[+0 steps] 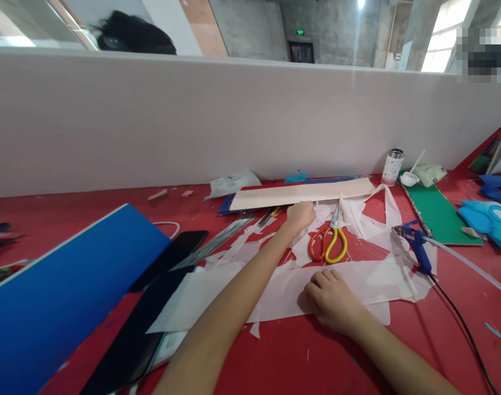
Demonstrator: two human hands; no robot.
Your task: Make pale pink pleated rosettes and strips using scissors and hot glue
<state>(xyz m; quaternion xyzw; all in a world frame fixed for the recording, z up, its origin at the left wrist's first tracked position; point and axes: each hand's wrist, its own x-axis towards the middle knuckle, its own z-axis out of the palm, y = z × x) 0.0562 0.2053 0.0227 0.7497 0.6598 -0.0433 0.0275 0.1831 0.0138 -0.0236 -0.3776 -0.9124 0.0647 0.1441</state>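
Stretched far forward, my left hand [300, 216] is closed among thin pale scraps [324, 213], just below a long cream board strip [303, 193]. Its fingertips are hidden, so what it grips, if anything, does not show. My right hand [331, 300] rests with curled fingers on a long white translucent sheet [275, 299]; their undersides are out of sight. Between the hands and slightly right lie scissors [335, 244] with one red and one yellow handle, blades pointing away. A blue glue gun [417, 247] with a long glue stick lies to the right.
On the red table [275, 362], a blue board [77, 291], dark flat panels [139, 329] and thin clear rods [217, 238] lie left. A patterned bottle [392, 167], green board [443, 214] and light-blue packet [489, 222] are right. A white partition [192, 120] stands behind; a person's hair [135, 34] shows above it.
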